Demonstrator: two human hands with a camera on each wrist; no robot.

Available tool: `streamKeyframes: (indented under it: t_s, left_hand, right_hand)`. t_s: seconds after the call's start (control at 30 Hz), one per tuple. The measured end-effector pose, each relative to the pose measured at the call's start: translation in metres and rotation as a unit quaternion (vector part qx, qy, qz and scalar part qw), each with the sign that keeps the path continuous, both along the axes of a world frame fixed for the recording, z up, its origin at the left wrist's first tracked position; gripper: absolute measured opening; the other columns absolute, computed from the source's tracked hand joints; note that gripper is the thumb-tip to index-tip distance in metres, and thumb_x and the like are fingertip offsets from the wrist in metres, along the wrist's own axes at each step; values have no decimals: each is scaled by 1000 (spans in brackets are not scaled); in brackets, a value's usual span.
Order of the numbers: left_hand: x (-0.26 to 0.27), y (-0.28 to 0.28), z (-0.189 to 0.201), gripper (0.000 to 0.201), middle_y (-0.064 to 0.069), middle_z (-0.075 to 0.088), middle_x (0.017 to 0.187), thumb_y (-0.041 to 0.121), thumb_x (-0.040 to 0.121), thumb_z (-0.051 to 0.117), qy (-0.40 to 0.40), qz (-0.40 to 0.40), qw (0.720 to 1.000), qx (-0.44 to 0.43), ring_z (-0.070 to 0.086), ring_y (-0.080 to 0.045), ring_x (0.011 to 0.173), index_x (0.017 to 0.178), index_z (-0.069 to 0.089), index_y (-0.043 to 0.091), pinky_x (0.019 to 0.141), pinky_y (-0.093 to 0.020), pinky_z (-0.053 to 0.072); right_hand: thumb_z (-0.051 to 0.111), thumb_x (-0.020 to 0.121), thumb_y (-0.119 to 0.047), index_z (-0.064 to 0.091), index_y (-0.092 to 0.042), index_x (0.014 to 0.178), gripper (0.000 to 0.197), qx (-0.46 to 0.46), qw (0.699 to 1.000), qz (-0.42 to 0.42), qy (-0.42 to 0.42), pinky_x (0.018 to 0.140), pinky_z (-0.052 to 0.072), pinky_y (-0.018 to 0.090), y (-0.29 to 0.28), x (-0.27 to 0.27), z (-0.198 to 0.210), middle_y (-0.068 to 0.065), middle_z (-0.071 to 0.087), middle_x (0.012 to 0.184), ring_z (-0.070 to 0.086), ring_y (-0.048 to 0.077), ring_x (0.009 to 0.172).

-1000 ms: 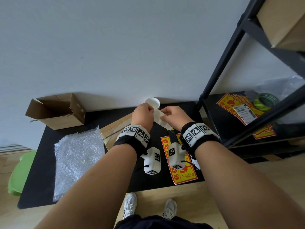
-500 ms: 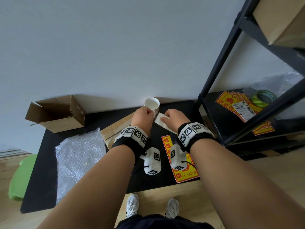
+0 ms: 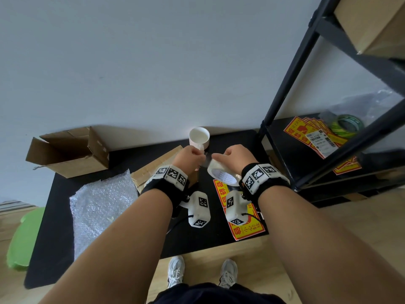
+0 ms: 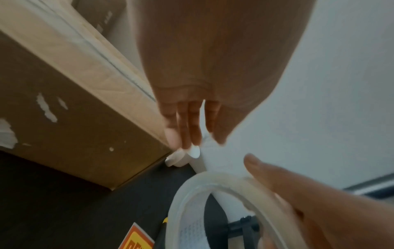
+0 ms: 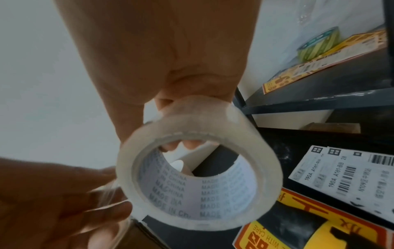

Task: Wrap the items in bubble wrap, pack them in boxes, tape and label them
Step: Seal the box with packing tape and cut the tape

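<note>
My right hand (image 3: pixel 235 157) grips a roll of clear tape (image 3: pixel 222 174) above the black table, with fingertips inside its printed core. In the right wrist view the tape roll (image 5: pixel 245 139) fills the middle under my right hand (image 5: pixel 177 104). My left hand (image 3: pixel 190 156) pinches the free end of the tape, and a short clear strip (image 5: pixel 108 193) runs from it to the roll. Under the left hand lies a closed cardboard box (image 3: pixel 157 170), also close by in the left wrist view as the box (image 4: pixel 74 126). A white cup (image 3: pixel 199 137) stands behind the hands.
An open cardboard box (image 3: pixel 68 150) sits at the table's back left, with a bubble wrap sheet (image 3: pixel 98 207) in front of it. A yellow-red fragile sticker (image 3: pixel 243 224) and barcode labels (image 5: pixel 341 170) lie at the right. The black shelf (image 3: pixel 282 102) holds more stickers (image 3: pixel 306 132) and a green tape roll (image 3: pixel 348 126).
Both hands have drawn back from the cup toward me. The roll has turned so its core shows, and the left hand has pulled a short strip of tape away from it.
</note>
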State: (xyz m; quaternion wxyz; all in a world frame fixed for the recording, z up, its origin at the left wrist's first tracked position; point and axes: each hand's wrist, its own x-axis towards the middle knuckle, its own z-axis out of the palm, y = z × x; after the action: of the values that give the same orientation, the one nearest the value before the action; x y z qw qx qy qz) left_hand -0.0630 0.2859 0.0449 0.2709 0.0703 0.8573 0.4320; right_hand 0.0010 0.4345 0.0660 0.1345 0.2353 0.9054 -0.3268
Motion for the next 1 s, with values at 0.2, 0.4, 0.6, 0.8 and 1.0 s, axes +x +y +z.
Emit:
streamKeyframes:
  t_s: [0.2, 0.4, 0.6, 0.8, 1.0]
  left_hand:
    - [-4, -9, 1, 11, -11, 67, 77, -3, 85, 65, -23, 18, 998, 52, 65, -17, 67, 93, 62, 4, 67, -28, 57]
    - [-10, -14, 0, 11, -10, 69, 70, -2, 82, 67, -7, -20, 1000, 11, 67, -18, 67, 86, 65, 7, 75, -31, 59]
    - [-12, -11, 8, 11, -8, 70, 72, -1, 85, 66, 13, -52, 999, 3, 67, -14, 66, 83, 66, 10, 72, -27, 58]
    - [-20, -12, 12, 21, -4, 70, 75, 1, 81, 66, 47, -59, 997, -22, 69, -20, 77, 75, 65, 20, 82, -37, 58]
    - [-33, -29, 12, 19, -4, 70, 78, 6, 84, 64, 99, -15, 994, -39, 70, -26, 80, 74, 61, 22, 83, -42, 57]
  right_hand:
    - [62, 90, -42, 69, -1, 95, 42, -98, 995, -29, -11, 84, 50, 39, 4, 8, -5, 12, 66, 92, 63, 25, 90]
    - [63, 86, -45, 49, -14, 65, 39, -54, 998, -8, -26, 60, 36, 30, -2, 14, -11, 2, 42, 62, 43, 17, 62]
    - [58, 86, -50, 48, -13, 64, 44, 51, 997, -17, -61, 54, 36, 28, -6, 22, -18, 1, 47, 60, 49, 17, 57]
    - [61, 79, -63, 60, -11, 76, 52, 64, 992, -56, -93, 61, 47, 30, -10, 17, -18, 2, 61, 68, 62, 20, 65]
    - [56, 84, -64, 60, -10, 77, 54, -56, 993, -90, -49, 59, 39, 30, -21, 17, -15, 2, 55, 70, 57, 23, 74]
